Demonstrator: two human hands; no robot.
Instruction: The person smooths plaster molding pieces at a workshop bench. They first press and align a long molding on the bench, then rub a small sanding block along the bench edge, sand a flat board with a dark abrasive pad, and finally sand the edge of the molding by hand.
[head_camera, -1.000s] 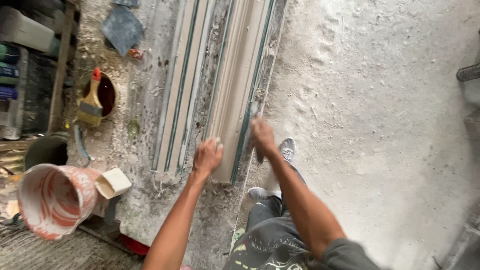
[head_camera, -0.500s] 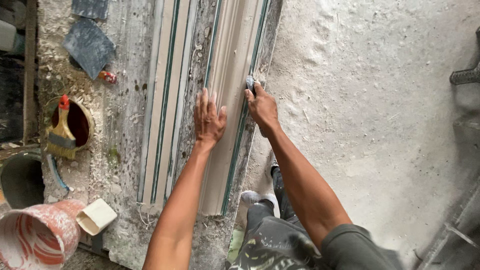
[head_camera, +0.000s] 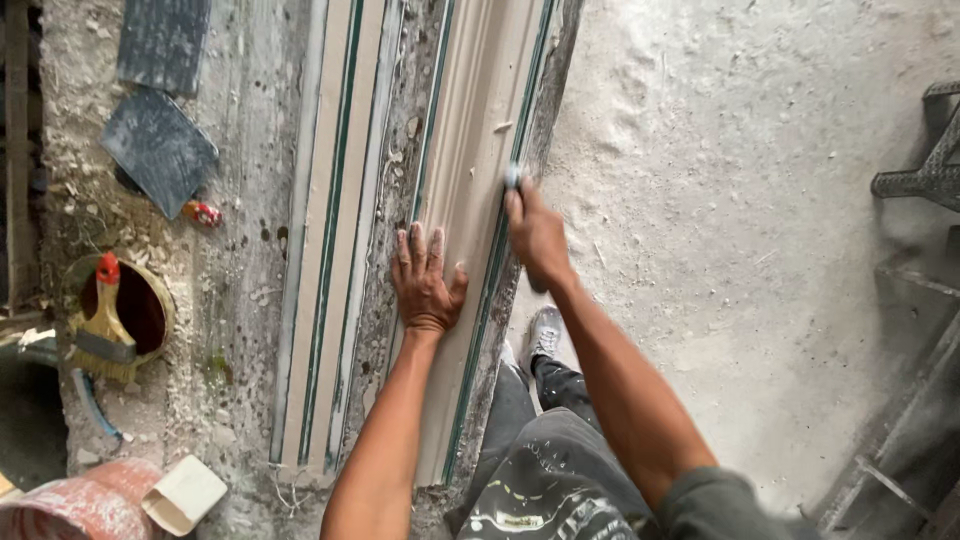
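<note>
A long pale plaster moulding lies lengthwise on a crusted workbench. My left hand rests flat on the moulding, fingers spread, palm down. My right hand is at the moulding's right edge, fingers closed around a small grey tool whose tip touches the green edge strip. A second moulding form with green strips lies parallel to the left of it.
A red-handled brush lies across a round bowl. Dark flat scrapers lie at the bench's upper left. A plaster-stained bucket sits at lower left. Dusty floor spreads right, with metal frames.
Both hands have slid further up along the moulding, and my view has moved up the bench with them. The right hand keeps the small tool against the right edge.
</note>
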